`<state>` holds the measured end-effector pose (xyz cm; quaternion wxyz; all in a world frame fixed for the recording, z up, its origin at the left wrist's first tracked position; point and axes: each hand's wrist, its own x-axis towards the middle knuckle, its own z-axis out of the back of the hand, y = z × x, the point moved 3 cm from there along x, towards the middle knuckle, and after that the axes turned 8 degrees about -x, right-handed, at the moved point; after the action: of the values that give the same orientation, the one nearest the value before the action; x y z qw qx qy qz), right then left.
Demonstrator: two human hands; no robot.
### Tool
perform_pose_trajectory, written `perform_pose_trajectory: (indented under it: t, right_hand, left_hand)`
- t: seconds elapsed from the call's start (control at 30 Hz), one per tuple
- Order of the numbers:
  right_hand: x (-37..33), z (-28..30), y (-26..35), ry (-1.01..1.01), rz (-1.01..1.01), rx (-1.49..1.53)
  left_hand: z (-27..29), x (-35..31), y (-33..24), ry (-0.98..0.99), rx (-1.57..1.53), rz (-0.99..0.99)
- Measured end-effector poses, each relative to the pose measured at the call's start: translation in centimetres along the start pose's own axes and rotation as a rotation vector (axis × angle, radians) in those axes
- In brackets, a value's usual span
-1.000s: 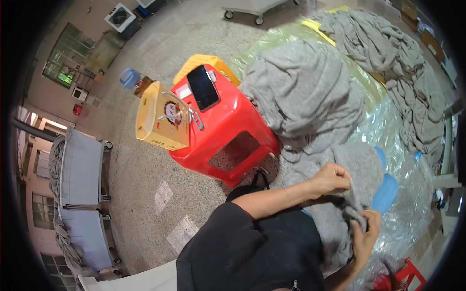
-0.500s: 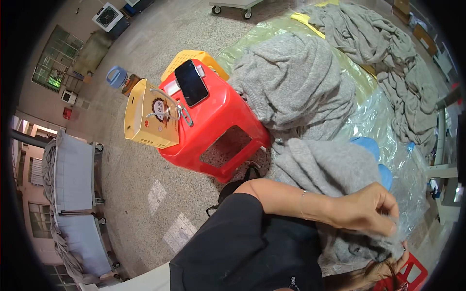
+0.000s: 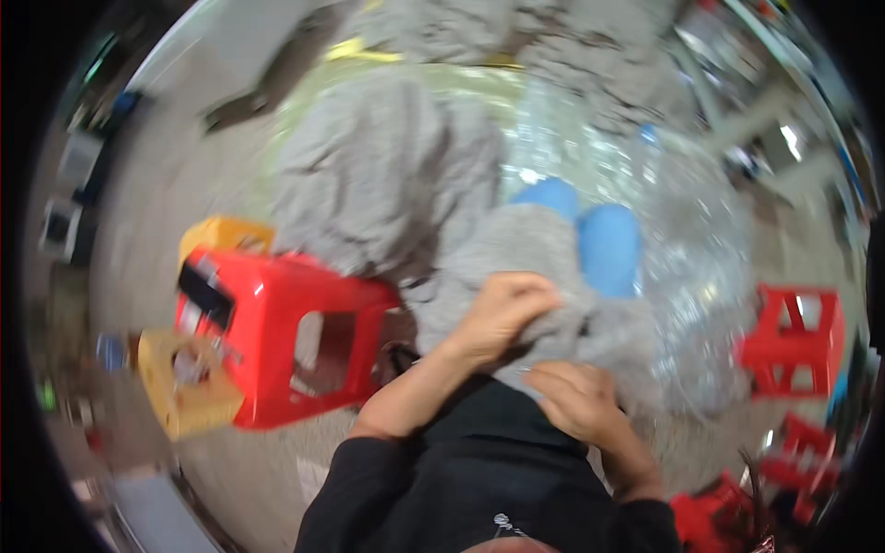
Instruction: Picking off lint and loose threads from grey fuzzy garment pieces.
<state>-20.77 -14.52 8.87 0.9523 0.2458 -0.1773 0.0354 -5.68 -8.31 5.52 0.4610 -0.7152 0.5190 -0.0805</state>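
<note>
A fuzzy grey knitted piece lies across my lap, over legs whose blue-covered knees show beyond it. Above the knit, my left hand is closed in a pinch; whatever is between its fingertips is too blurred to make out. Closer to my body, my right hand has its fingers curled together on the near part of the knit and seems to grip it. The two hands are a short way apart, and the picture is smeared by motion.
At left stands a red plastic stool carrying a dark phone, with a yellow paper bag beside it. A grey knit heap lies on plastic sheeting ahead. Clear plastic and another red stool are at right.
The view has swung to the right, so the stool and heap appear farther left. My hands have come from the far right of the picture to over my lap, both now plainly visible.
</note>
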Motion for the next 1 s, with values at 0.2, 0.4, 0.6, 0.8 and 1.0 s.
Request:
perform_pose_trajectory:
  t: [0.2,0.4,0.6,0.8,1.0]
  right_hand:
    - [0.3,1.1,-2.2,-0.468,-0.075,-0.201]
    - [-0.2,0.6,-2.3,-0.568,-0.045,-0.269]
    - [1.0,0.5,-2.1,-0.574,-0.057,-0.351]
    - [1.3,0.6,-2.8,-0.527,-0.211,-0.178]
    - [2.2,1.3,-5.4,-0.215,-0.406,0.308]
  left_hand:
    - [-0.4,0.5,0.7,0.115,-0.052,-0.02]
    - [-1.0,-0.1,0.5,0.091,0.048,-0.002]
    - [-0.1,-0.3,1.2,0.068,0.074,-0.131]
    - [-0.2,-0.6,0.6,0.106,0.126,-0.213]
    - [-0.1,-1.0,0.0,0.106,0.383,-0.346]
